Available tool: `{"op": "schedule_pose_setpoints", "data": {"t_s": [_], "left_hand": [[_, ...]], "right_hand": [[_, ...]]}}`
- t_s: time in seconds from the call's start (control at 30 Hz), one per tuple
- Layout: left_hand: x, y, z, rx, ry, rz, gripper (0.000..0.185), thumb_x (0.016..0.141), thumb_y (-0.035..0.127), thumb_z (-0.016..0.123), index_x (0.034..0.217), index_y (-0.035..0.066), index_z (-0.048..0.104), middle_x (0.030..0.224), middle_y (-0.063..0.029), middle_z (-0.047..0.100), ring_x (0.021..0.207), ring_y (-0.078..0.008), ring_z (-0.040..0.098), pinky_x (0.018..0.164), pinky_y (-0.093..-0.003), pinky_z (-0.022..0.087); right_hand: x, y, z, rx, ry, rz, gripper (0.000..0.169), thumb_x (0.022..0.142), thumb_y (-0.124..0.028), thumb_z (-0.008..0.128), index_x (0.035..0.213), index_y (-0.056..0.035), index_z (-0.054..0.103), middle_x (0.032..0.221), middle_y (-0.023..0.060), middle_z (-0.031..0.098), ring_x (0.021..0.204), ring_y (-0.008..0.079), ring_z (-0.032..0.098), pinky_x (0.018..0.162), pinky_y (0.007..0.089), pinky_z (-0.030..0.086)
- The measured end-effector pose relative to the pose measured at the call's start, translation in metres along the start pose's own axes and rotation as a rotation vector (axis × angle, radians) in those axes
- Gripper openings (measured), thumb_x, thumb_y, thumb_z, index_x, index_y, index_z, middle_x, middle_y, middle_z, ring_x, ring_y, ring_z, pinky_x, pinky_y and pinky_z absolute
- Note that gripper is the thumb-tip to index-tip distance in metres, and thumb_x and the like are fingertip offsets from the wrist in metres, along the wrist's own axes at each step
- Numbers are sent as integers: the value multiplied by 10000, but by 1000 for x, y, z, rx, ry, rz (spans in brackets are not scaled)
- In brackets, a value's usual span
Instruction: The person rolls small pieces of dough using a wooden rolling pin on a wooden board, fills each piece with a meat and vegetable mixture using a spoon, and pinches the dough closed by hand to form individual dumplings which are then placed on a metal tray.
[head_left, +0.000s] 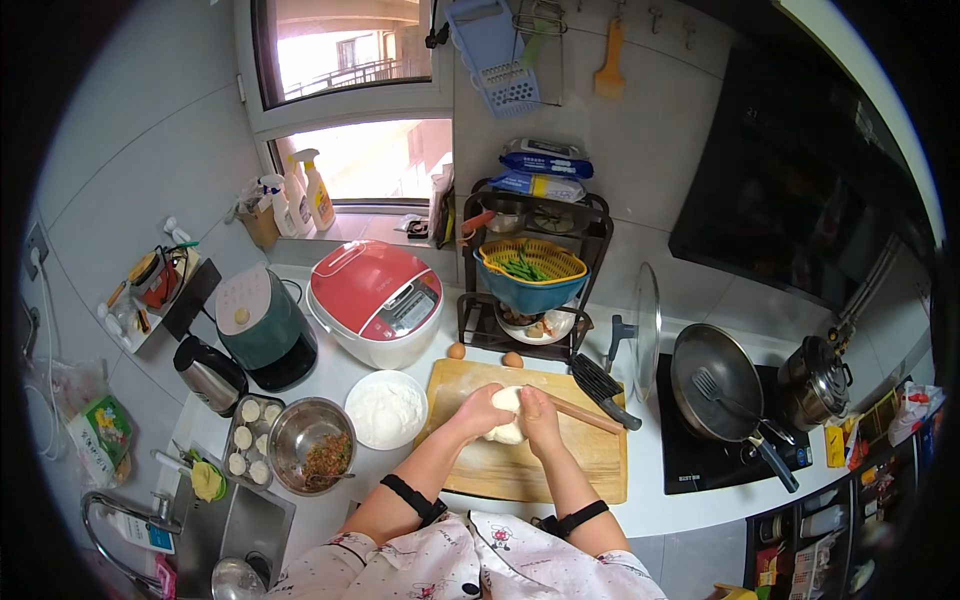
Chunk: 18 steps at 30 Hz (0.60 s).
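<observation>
A pale lump of dough (507, 431) is gripped between my two hands, above a floured wooden cutting board (540, 476). My left hand (482, 411) holds its left side and my right hand (540, 420) its right side; the fingers are partly hidden. Behind my right hand, a wooden rolling pin (589, 418) lies slantwise on the board. Left of the board stands a white bowl of flour (386, 410). Next to that is a steel bowl (281, 435) with chopped filling (328, 457) and a utensil in it. A muffin tin (247, 427) holds several round dough pieces.
A black-bladed cleaver (598, 381) rests over the board's right edge. Two eggs (456, 350) lie at its back edge. Further right, a frying pan (716, 382) with a slotted turner stands on the cooktop (697, 469). At the back are a red-lidded rice cooker (375, 300) and a rack (469, 322).
</observation>
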<state>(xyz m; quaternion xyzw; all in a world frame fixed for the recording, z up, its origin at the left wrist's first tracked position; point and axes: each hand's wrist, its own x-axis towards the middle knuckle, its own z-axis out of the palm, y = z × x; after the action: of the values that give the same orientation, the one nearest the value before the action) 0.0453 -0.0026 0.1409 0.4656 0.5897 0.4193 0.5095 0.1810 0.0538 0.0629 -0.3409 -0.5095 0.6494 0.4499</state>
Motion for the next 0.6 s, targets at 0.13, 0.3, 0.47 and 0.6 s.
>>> {"op": "schedule_pose_setpoints", "data": {"t_s": [0.13,0.3,0.47,0.6], "left_hand": [[0,-14,0,-138,-40,80,430,688,70,737,1074,-28,572,939,-93,629,836,-170,611,751,-305,496],[8,-14,-6,4,-106,24,402,684,124,737,1024,-36,596,919,-105,637,833,-174,615,754,-307,496],[15,-12,-14,-92,5,21,383,696,117,692,1035,-40,605,948,-111,644,866,-173,617,771,-308,496],[18,-2,-8,-242,-70,153,374,704,53,653,1061,-39,587,970,-94,634,885,-159,607,791,-284,484]], "right_hand": [[-9,-33,12,-344,113,-55,357,924,-382,583,896,-27,608,854,31,609,798,101,537,738,255,447],[-7,-49,-2,-429,-60,-124,358,882,-357,643,970,-12,608,917,66,625,848,120,558,764,264,456],[-14,-68,-9,-304,-306,-1,395,863,-276,663,1123,3,563,1041,60,623,920,127,577,824,274,461],[-5,-53,-14,-234,-253,15,378,806,-123,629,1155,-1,552,1076,62,620,939,132,583,836,271,467]]}}
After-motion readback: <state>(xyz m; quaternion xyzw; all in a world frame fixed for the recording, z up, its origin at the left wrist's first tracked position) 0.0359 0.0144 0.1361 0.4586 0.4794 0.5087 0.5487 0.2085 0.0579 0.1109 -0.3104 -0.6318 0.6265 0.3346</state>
